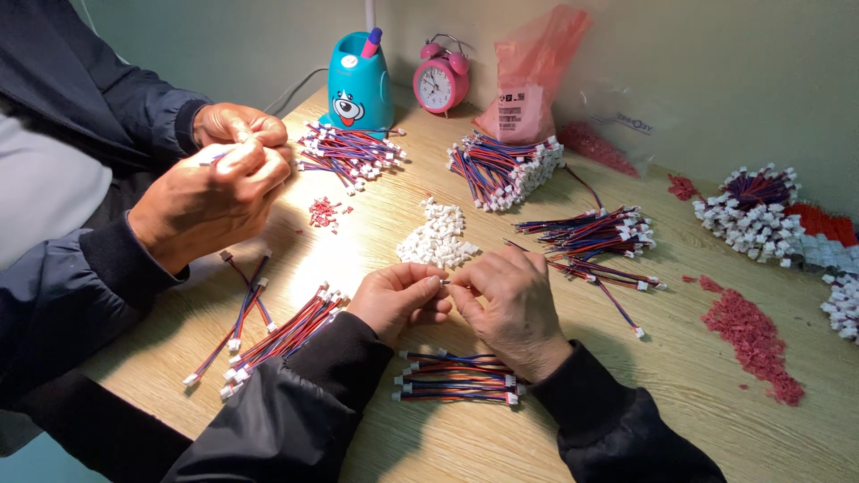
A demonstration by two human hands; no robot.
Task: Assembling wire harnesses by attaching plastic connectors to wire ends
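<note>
Here, at lower centre of the frame, a small white connector (445, 282) is pinched between the fingers of the left hand (398, 300) and right hand (512, 309) above the desk (698, 394). It is judged light, rigid, easily dropped; best gripped by its sides.

Whatever the left hand (401, 300) and right hand (512, 304) pinch between their fingertips is too small to make out; a co-worker's hands (219, 183) at ten o'clock likewise hide their piece. The white connector pile (841, 304) at three o'clock is cut by the edge; the wire bundle (456, 376) lies partly under the right wrist.
</note>
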